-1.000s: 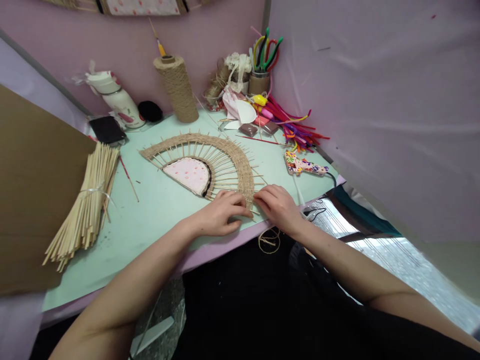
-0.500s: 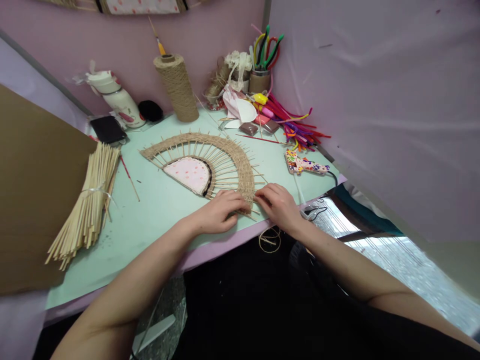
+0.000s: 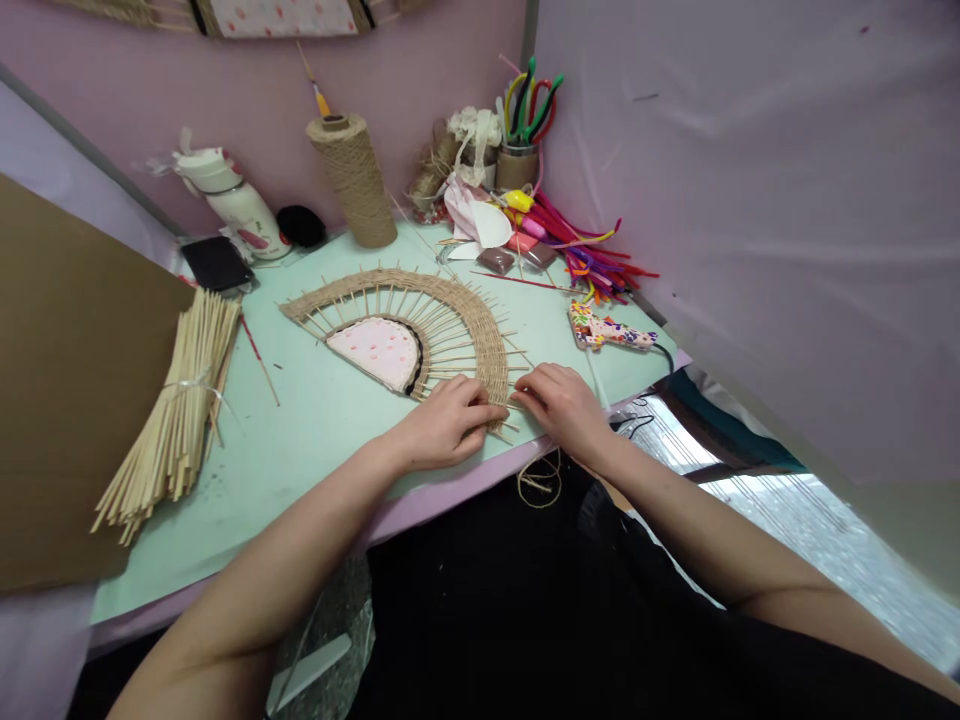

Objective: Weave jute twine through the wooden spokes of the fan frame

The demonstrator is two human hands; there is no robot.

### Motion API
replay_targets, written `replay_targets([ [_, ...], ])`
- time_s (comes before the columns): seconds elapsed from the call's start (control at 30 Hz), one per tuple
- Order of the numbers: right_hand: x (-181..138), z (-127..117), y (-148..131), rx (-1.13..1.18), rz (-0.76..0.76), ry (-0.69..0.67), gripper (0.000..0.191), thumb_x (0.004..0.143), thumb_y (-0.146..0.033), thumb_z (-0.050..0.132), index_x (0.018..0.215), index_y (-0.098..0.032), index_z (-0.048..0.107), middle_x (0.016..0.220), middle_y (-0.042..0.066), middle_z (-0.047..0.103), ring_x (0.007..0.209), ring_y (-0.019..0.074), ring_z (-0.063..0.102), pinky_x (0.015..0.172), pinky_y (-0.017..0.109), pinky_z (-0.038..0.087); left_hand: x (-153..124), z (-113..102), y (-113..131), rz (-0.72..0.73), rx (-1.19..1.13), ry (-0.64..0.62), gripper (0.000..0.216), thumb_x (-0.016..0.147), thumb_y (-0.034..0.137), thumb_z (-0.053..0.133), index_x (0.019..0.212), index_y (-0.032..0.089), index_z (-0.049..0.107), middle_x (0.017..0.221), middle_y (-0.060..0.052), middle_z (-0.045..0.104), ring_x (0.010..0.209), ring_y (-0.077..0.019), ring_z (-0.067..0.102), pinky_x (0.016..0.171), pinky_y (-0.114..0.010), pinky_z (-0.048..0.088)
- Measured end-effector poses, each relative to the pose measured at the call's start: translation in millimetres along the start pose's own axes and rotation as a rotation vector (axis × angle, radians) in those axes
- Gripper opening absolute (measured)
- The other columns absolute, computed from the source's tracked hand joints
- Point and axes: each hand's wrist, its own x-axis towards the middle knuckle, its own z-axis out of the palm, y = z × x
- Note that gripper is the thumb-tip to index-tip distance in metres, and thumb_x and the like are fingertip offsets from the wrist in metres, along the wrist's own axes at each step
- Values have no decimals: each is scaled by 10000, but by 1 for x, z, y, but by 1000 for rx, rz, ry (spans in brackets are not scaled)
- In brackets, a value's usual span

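Note:
A half-round fan of thin sticks (image 3: pixel 450 350) lies on the table, woven with a jute twine band (image 3: pixel 490 350) along its outer arc. Its centre is a pink-dotted fabric half-circle (image 3: pixel 375 352) edged in black. My left hand (image 3: pixel 444 425) rests over the fan's near right end, fingers curled and fingertips gripping the woven band. Just outside the band, my right hand (image 3: pixel 566 405) is closed in a pinch at the stick ends, on what looks like the jute twine. A loose loop of twine (image 3: pixel 540 482) hangs over the table edge below it.
A tied stick bundle (image 3: pixel 176 410) stands at left by a brown board (image 3: pixel 67 400). Behind are a white bottle (image 3: pixel 244 215), a twine spool (image 3: pixel 356 190), a cup of pliers and scissors (image 3: pixel 519 165) and colourful pipe cleaners (image 3: pixel 592 250). A patterned glue gun (image 3: pixel 611 328) lies at right.
My left fingers have shifted slightly, the fingertips now reaching further right across the band. My right hand stays pinched in nearly the same place. The fan has not visibly moved.

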Motion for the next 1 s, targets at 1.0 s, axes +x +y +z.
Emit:
replay_targets([
  [1.0,12,-4,0,-179,51,-47,132,913,-259,551,832,-184,622,842,71,642,831,218,548,738,343,318,-12,-7,6,54,-28,-84,365,799,238,545,1153,242,634,953,-73,547,912,-221,486,828,-370,376],
])
